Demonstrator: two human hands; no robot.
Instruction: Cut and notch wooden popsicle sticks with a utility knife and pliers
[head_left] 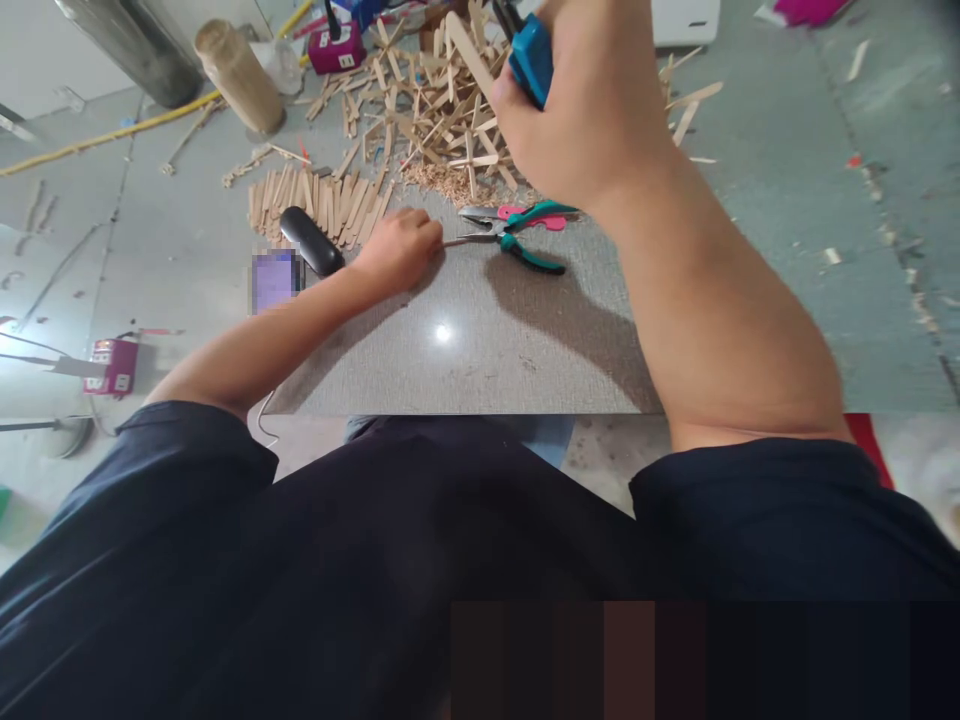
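Observation:
My right hand (pixel 592 110) is raised over the table, its fingers wrapped around a blue-and-black tool (pixel 531 62) whose kind I cannot make out. A flat wooden craft stick (pixel 469 52) reaches up-left from beside its thumb; whether it is gripped is unclear. My left hand (pixel 403 247) rests on the tabletop (pixel 465 350) with curled fingers, and what they hold is hidden. A thin brown piece shows at its fingertips. Just right of it lie pliers (pixel 525 240) with teal-and-black handles, jaws pointing left. A pink-handled tool (pixel 551 218) lies partly under them.
Behind my hands is a big heap of craft sticks (pixel 442 100) with wood shavings (pixel 442 182). More sticks (pixel 341 205) lie in rows near a black oblong case (pixel 311 240). Further left stand a tan jar (pixel 240 75), a yellow cable (pixel 161 115) and a magenta socket block (pixel 337 48).

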